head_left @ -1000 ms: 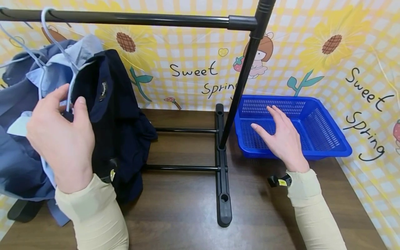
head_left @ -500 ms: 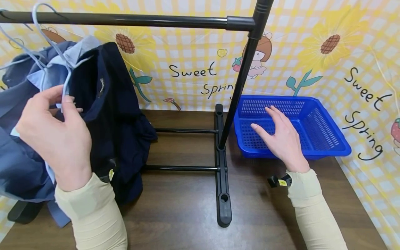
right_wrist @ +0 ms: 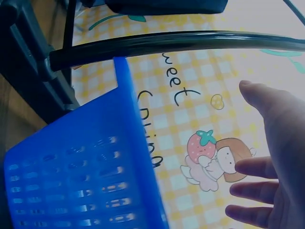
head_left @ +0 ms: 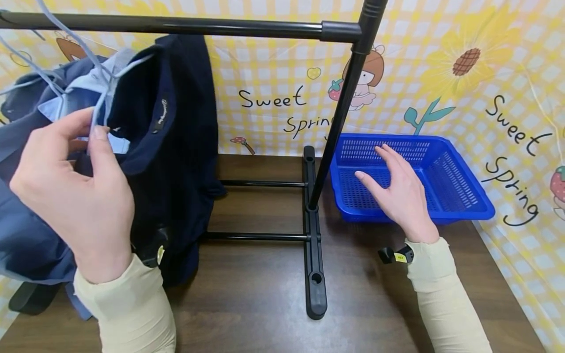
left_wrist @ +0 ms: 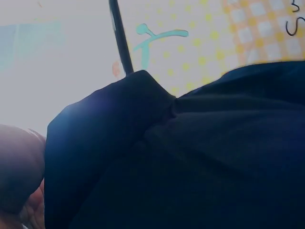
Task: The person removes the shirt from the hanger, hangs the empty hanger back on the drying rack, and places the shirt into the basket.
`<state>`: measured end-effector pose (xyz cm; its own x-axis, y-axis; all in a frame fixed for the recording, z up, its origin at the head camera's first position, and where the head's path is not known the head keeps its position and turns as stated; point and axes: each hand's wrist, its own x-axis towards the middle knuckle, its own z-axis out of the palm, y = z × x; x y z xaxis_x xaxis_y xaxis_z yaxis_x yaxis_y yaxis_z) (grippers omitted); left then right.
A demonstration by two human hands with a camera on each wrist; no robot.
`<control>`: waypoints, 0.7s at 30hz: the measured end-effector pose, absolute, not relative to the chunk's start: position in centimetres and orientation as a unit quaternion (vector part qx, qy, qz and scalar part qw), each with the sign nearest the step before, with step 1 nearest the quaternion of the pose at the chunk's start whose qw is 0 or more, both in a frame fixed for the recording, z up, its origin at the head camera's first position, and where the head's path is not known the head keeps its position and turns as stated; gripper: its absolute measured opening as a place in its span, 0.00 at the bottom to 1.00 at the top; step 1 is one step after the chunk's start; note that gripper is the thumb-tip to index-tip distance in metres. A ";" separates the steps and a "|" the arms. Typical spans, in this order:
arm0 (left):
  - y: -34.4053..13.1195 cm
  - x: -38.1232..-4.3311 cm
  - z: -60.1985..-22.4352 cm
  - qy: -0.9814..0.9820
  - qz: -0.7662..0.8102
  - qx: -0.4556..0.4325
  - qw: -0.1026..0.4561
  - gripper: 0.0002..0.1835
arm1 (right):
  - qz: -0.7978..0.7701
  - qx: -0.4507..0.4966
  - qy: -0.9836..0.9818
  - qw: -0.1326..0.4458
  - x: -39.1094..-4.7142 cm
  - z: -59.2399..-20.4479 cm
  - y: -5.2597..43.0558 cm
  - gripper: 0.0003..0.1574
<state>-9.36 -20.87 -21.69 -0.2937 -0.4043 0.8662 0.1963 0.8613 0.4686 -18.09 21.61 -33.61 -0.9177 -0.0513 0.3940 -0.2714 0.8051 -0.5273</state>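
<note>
My left hand [head_left: 79,191] pinches one arm of a pale blue clothes hanger [head_left: 84,46] between thumb and fingers. A navy collared shirt [head_left: 185,142], with a label inside its neck, hangs from this hanger. Dark cloth of the same shirt [left_wrist: 167,157] fills most of the left wrist view. The hanger's hook runs past the top edge of the head view, in front of the black rail [head_left: 198,25]. Over the blue basket [head_left: 468,215], my right hand [head_left: 399,196] is held with fingers extended and holds nothing.
More clothes on hangers, among them a blue-grey garment [head_left: 26,225], hang at the left of the rail. The rack's black upright [head_left: 340,113] and foot [head_left: 316,274] stand between the hands on the wooden surface [head_left: 251,294]. A checked, printed cloth [head_left: 273,73] lines the back.
My left hand has shifted slightly left and then up; the hanger and navy shirt have risen, the collar now reaching near the rail and further right. The right hand stays almost still.
</note>
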 end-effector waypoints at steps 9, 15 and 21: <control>-20.1 -8.0 -21.4 -0.775 -0.253 0.020 0.579 0.17 | 0.316 0.115 -0.914 0.228 -17.2 -32.5 21.1 0.45; -19.9 -7.4 -21.3 -0.795 -0.259 -0.010 0.548 0.17 | 0.342 0.135 -0.897 0.243 -16.4 -31.6 20.5 0.41; -19.8 -7.4 -21.3 -0.808 -0.287 -0.041 0.514 0.14 | 0.364 0.160 -0.880 0.260 -15.5 -30.7 19.7 0.39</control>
